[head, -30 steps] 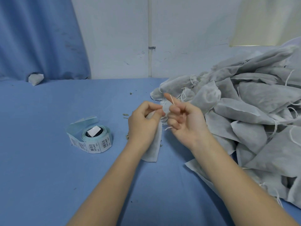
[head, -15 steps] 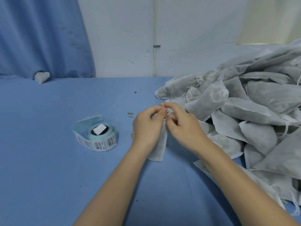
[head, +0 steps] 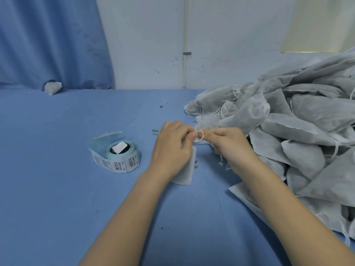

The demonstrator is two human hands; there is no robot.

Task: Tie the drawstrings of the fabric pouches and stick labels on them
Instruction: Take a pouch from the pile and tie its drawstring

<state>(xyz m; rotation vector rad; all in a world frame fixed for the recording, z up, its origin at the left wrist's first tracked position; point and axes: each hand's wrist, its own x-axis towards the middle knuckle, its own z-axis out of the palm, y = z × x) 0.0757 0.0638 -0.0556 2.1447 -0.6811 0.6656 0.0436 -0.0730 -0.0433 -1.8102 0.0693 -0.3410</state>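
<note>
A roll of barcode labels [head: 117,158] lies on the blue table cover [head: 57,198], its outer stickers printed with black barcodes and short lines of characters too small to read; a loose tail of pale blue backing paper [head: 107,135] curls up behind it. Just right of the roll, a person's left hand [head: 172,150] and right hand [head: 230,144] meet over a white fabric pouch [head: 187,172]. The left hand grips the pouch's neck, its lower body hanging out from under the palm onto the cover. Both hands pinch the white drawstring [head: 199,135], which forms a small loop between the fingertips. The hands hide most of the pouch's mouth. To the right, touching the right forearm, rises a heap of grey-white pouches [head: 288,131], their drawstrings trailing loose; it fills the right edge of the view. Small greenish crumbs [head: 154,130] dot the cover near the left hand and farther back. At the far left, a single small pouch [head: 52,87] rests at the foot of a blue curtain [head: 50,41]. Behind, a white pipe [head: 184,45] runs up a scuffed white wall [head: 230,35].
</note>
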